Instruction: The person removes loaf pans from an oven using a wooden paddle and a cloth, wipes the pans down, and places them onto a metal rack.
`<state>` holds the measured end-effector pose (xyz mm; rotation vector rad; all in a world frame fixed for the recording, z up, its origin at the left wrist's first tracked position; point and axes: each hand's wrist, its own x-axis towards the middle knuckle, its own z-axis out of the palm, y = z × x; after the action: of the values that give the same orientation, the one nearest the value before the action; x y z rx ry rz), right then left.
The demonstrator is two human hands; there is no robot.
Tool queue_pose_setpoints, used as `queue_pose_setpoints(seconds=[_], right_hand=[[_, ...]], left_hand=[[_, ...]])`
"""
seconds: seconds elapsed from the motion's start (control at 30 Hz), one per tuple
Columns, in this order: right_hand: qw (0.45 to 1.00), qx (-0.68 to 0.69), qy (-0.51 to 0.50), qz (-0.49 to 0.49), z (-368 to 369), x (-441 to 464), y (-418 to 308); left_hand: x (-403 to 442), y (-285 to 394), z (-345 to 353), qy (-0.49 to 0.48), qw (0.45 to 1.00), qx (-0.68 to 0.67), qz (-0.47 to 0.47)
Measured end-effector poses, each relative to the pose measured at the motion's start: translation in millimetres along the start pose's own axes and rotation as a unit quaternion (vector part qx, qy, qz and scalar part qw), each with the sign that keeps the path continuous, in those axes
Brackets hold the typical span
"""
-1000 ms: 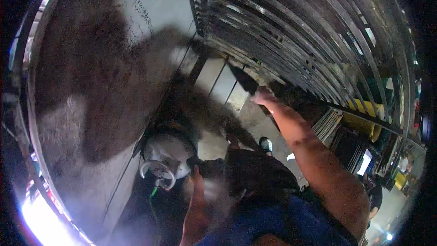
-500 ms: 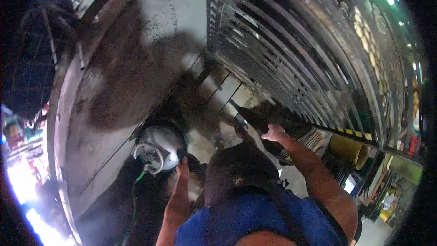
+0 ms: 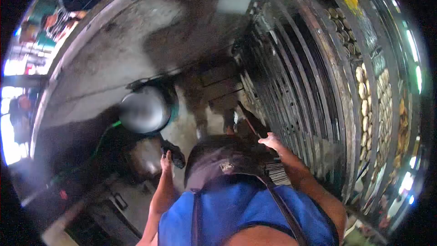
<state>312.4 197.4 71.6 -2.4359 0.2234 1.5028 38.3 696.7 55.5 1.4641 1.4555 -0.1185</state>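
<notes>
While you stand on a stained, pale-grey floor (image 3: 182,114), a grey wall (image 3: 118,54) with broad dark patches rises ahead to your left, and a tall rack (image 3: 314,82) of metal slats runs along your right, with pale round pieces (image 3: 365,105) packed in rows behind its bars. Bright lamps (image 3: 418,79) glare at the far right edge. A silvery cylinder (image 3: 144,110), its top blurred, stands close to the wall, a green hose (image 3: 105,135) trailing from it. Your left hand (image 3: 166,161) is closed around a dark bundle (image 3: 175,153), between the cylinder and your dark apron (image 3: 223,155). Your right hand (image 3: 271,142) meets the near end of a thin rod (image 3: 250,124); you cannot tell whether it grips. The apron bears a small pale label (image 3: 226,167), its markings too small to read.
</notes>
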Motion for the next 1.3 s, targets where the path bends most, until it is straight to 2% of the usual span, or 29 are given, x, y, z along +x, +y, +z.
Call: queue_pose_setpoints(seconds=[0.03,0.1,0.13,0.17,0.23,0.33,0.37,0.4,0.47,0.57,0.7,0.73,0.77,0.83,1.0,1.07,1.17,1.23,1.27,1.3], right_hand=[[0.999,0.048,0.013,-0.002,1,8,15],[0.998,0.044,0.032,-0.018,0,11,32],[0.998,0.052,0.036,-0.008,-1,3,36],[0.997,0.061,0.041,0.003,-2,-4,41],[0.996,0.076,0.035,-0.014,-8,-22,46],[0.999,-0.006,0.035,0.021,-14,-53,49],[0.996,0.009,0.092,0.014,-4,-52,56],[0.998,0.003,0.063,0.021,-9,-60,53],[0.999,-0.017,0.029,0.027,-18,-62,48],[0.996,-0.040,0.081,0.011,-20,-74,29],[0.985,-0.014,0.163,-0.055,-12,-56,23],[0.985,-0.010,0.157,-0.067,-14,-59,17],[0.984,-0.010,0.162,-0.072,-14,-54,14],[0.981,0.047,0.154,-0.110,-9,-42,18],[0.980,0.001,0.163,-0.115,-8,-50,13],[0.981,-0.020,0.147,-0.124,-9,-36,19],[0.984,-0.008,0.100,-0.148,-23,-51,9],[0.988,-0.054,0.059,-0.134,-38,-61,-11],[0.983,-0.085,0.087,-0.137,-40,-48,-11],[0.976,-0.118,0.115,-0.144,-41,-37,-10]], left_hand=[[-22,-7,0,0.003,1.000,-0.012,-0.008],[-51,-4,-6,0.025,0.988,0.153,-0.001],[-51,-20,-4,0.067,0.982,0.179,-0.001],[-57,-29,-6,0.069,0.982,0.174,-0.003],[-67,-28,-8,0.043,0.997,0.064,-0.008],[-59,-40,-13,0.069,0.996,0.047,-0.030],[-61,-50,-18,0.065,0.996,0.046,-0.032],[-57,-64,-22,0.025,0.998,-0.046,0.018],[-62,-74,-36,0.003,0.979,-0.202,-0.020],[-92,-89,-51,0.047,0.984,-0.174,0.008],[-83,-194,-50,0.073,0.988,-0.136,0.014],[-87,-216,-49,0.080,0.988,-0.132,0.018],[-90,-235,-47,0.071,0.980,-0.180,-0.055],[-92,-238,-41,0.060,0.963,-0.228,-0.128],[-97,-229,-31,0.028,0.975,-0.070,-0.209],[-86,-224,-16,0.033,0.977,-0.086,-0.191],[-103,-168,-8,0.053,0.974,-0.195,-0.098],[-118,-130,-8,0.078,0.965,-0.237,-0.081],[-119,-117,-5,0.116,0.951,-0.261,-0.117],[-126,-117,-4,0.126,0.947,-0.272,-0.116]])
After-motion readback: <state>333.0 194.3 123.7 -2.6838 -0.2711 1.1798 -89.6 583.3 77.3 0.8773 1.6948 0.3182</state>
